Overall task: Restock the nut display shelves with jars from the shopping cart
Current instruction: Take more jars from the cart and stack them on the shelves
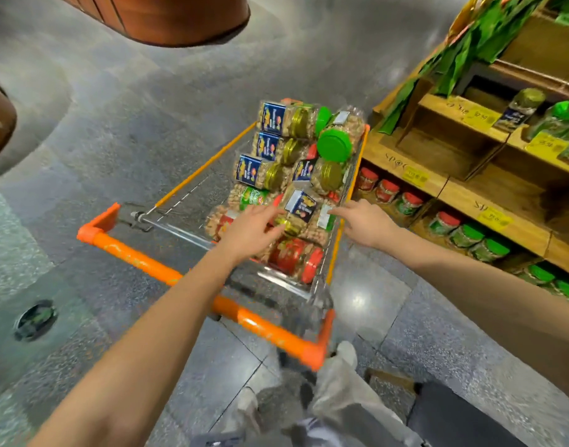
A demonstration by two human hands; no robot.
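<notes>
Left hand (250, 229), right hand (365, 224), jars (270, 171) in cart (141, 256)

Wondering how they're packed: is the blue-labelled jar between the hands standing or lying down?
Lying down: the jar rests on its side atop other jars, gold lid toward the left hand.

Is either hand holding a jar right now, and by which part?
Nothing is gripped yet. The left hand reaches the blue-label jar at its lid end with straight fingers; the right hand is open beside it.

Person, head view: two forearms (167, 317) bare to the frame edges, left hand (254, 230) and right hand (367, 224) uncovered; legs in loose, creased pale grey trousers (341, 404); pale shoe tip (347, 351) at the hem, blurred, type indeterminable.
</notes>
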